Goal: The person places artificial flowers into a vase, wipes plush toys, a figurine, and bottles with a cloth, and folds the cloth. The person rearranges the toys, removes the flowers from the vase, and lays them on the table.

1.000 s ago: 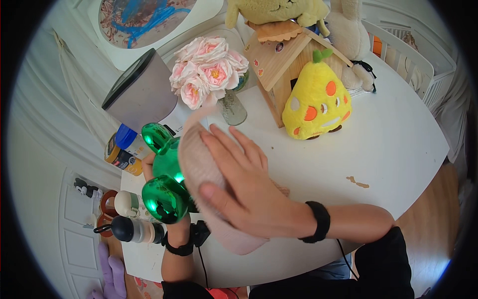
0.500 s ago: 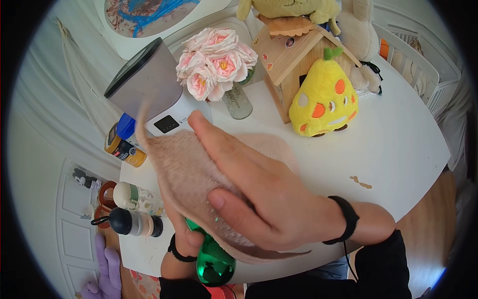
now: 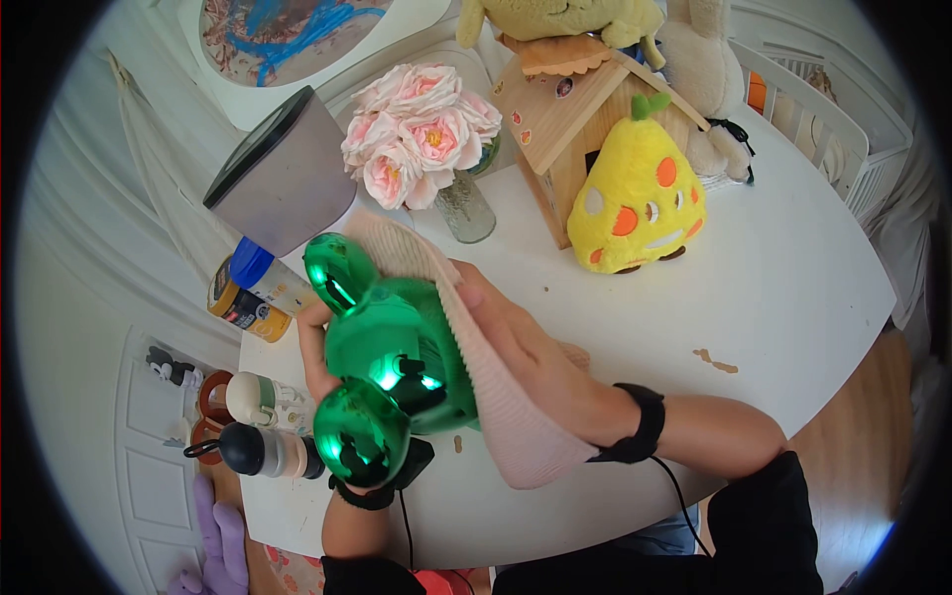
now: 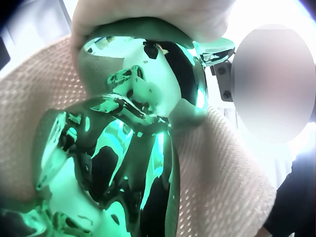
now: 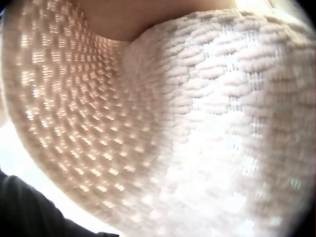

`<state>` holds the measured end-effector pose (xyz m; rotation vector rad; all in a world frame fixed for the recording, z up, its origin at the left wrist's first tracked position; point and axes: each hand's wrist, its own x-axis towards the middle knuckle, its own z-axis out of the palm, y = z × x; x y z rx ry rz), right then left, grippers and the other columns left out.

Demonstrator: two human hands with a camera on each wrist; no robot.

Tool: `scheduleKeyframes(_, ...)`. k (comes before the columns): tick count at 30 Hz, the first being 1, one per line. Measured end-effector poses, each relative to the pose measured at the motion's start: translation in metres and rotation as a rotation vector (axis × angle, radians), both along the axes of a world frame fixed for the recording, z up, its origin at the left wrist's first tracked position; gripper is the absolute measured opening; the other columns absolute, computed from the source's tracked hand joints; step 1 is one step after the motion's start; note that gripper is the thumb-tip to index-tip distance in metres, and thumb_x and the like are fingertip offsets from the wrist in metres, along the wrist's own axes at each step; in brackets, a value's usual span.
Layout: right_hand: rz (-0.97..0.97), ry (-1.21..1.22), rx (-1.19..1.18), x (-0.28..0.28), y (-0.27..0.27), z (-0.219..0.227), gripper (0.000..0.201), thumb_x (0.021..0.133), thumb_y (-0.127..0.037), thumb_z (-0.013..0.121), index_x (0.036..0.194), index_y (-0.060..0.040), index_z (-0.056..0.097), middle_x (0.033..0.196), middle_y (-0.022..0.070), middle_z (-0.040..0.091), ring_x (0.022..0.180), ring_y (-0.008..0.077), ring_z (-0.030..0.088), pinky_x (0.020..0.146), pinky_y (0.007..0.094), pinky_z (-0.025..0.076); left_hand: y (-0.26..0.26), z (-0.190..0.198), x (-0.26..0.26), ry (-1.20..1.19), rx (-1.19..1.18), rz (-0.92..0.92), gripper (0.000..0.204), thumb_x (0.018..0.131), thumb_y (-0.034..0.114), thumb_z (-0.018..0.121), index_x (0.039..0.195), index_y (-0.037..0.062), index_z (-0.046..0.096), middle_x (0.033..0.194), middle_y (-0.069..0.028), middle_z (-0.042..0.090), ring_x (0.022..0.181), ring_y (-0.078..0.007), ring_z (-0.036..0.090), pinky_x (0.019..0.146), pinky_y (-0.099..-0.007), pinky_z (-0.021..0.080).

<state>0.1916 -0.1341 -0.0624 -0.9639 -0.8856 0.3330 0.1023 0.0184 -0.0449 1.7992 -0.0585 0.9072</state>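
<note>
A shiny green balloon-like figure (image 3: 387,342) with rounded lobes is tilted above the table's near left part. My left hand (image 3: 315,347) grips it from the left, its fingers partly behind it; in the left wrist view the hand (image 4: 153,15) lies over the green figure (image 4: 143,89). Against the figure's right side, my right hand (image 3: 535,362) presses a pale pink textured cloth (image 3: 511,416) with extended fingers, the tips hidden. The cloth (image 5: 197,113) fills most of the right wrist view, below part of the hand (image 5: 148,15).
On the white table (image 3: 803,297) stand pink flowers (image 3: 421,134) in a glass vase, a wooden house (image 3: 560,109) and a yellow plush pear (image 3: 640,198). A grey bin (image 3: 283,174), jars (image 3: 248,307) and bottles (image 3: 258,446) are at the left.
The green figure was turned down mostly behind the cloth half a second ago; it has come up and left into view. The right hand and cloth have swung round to its right side.
</note>
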Motion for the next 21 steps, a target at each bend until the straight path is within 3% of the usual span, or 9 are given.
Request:
scheduleKeyframes(1, 0.002, 0.001, -0.002, -0.008, 0.002, -0.001, 0.051, 0.111, -0.033, 0.032, 0.146, 0.0027, 0.04, 0.141, 0.0242, 0.049, 0.131, 0.0301, 0.049, 0.11, 0.0367, 0.037, 0.002, -0.002, 0.001, -0.027, -0.032, -0.007, 0.051, 0.095, 0.036, 0.068, 0.128, 0.0045, 0.046, 0.119, -0.0064, 0.058, 0.107, -0.0157, 0.062, 0.091, -0.0286, 0.05)
scheduleKeyframes(2, -0.167, -0.153, -0.03, -0.017, 0.004, -0.002, 0.052, 0.11, -0.031, 0.034, 0.149, 0.0032, 0.035, 0.146, 0.0289, 0.04, 0.136, 0.0381, 0.041, 0.113, 0.0405, 0.033, 0.01, -0.006, 0.0, -0.028, -0.14, 0.005, 0.056, 0.094, 0.036, 0.069, 0.132, 0.0038, 0.045, 0.124, -0.0066, 0.056, 0.113, -0.0163, 0.059, 0.098, -0.0302, 0.047)
scheduleKeyframes(3, -0.334, -0.307, -0.057, -0.025, 0.005, -0.003, 0.054, 0.109, -0.028, 0.037, 0.152, 0.0037, 0.031, 0.151, 0.0337, 0.031, 0.142, 0.0462, 0.032, 0.116, 0.0443, 0.029, 0.016, -0.009, 0.002, 0.041, 0.086, 0.144, 0.059, 0.093, 0.037, 0.069, 0.134, 0.003, 0.045, 0.129, -0.0073, 0.052, 0.12, -0.018, 0.054, 0.103, -0.033, 0.043)
scheduleKeyframes(4, -0.268, -0.326, -0.092, -0.032, 0.001, -0.002, 0.061, 0.105, -0.026, 0.045, 0.156, 0.0017, 0.026, 0.157, 0.0372, 0.014, 0.143, 0.0569, 0.021, 0.118, 0.0512, 0.025, 0.021, -0.011, 0.003, 0.022, 0.075, 0.144, 0.059, 0.093, 0.036, 0.07, 0.135, 0.0027, 0.044, 0.129, -0.0073, 0.052, 0.121, -0.0189, 0.053, 0.104, -0.034, 0.042)
scheduleKeyframes(6, -0.297, -0.449, -0.095, -0.044, 0.001, -0.004, 0.062, 0.104, -0.026, 0.046, 0.156, 0.0005, 0.026, 0.158, 0.0372, 0.011, 0.143, 0.0585, 0.019, 0.118, 0.0543, 0.023, 0.019, -0.012, 0.003, 0.045, 0.105, 0.244, 0.072, 0.09, 0.051, 0.07, 0.133, 0.0001, 0.041, 0.124, -0.0095, 0.05, 0.118, -0.0212, 0.052, 0.102, -0.0368, 0.042)
scheduleKeyframes(8, -0.345, -0.652, -0.105, -0.048, 0.001, -0.004, 0.065, 0.102, -0.026, 0.05, 0.157, -0.0028, 0.027, 0.161, 0.0354, 0.006, 0.143, 0.0617, 0.015, 0.116, 0.0627, 0.02, 0.016, -0.012, 0.001, 0.046, 0.1, 0.232, 0.073, 0.09, 0.052, 0.069, 0.133, -0.0001, 0.041, 0.124, -0.0097, 0.05, 0.118, -0.0212, 0.052, 0.102, -0.0368, 0.042)
scheduleKeyframes(15, -0.364, -0.746, -0.134, -0.03, -0.003, 0.01, 0.061, 0.101, -0.032, 0.049, 0.154, -0.0043, 0.036, 0.162, 0.0304, 0.016, 0.142, 0.058, 0.022, 0.114, 0.0631, 0.024, 0.008, -0.014, -0.006, 0.027, 0.063, 0.115, 0.081, 0.087, 0.061, 0.067, 0.131, -0.001, 0.04, 0.122, -0.0105, 0.049, 0.115, -0.0211, 0.052, 0.101, -0.037, 0.042)
scheduleKeyframes(17, -0.403, -0.827, -0.122, -0.022, -0.008, 0.019, 0.062, 0.108, -0.041, 0.029, 0.146, 0.0054, 0.046, 0.156, 0.0351, 0.026, 0.145, 0.0489, 0.028, 0.119, 0.0579, 0.018, 0.007, -0.015, -0.009, 0.023, 0.055, 0.083, 0.083, 0.087, 0.063, 0.067, 0.131, -0.0013, 0.04, 0.121, -0.0107, 0.049, 0.115, -0.021, 0.052, 0.101, -0.0371, 0.042)
scheduleKeyframes(21, -0.391, -0.859, -0.124, -0.012, -0.013, 0.025, 0.064, 0.107, -0.044, 0.032, 0.146, 0.0052, 0.047, 0.153, 0.0341, 0.032, 0.14, 0.0487, 0.036, 0.117, 0.057, 0.024, 0.0, -0.014, -0.015, 0.022, 0.046, 0.012, 0.087, 0.085, 0.068, 0.065, 0.13, -0.0018, 0.039, 0.12, -0.0111, 0.049, 0.113, -0.021, 0.051, 0.1, -0.0372, 0.042)
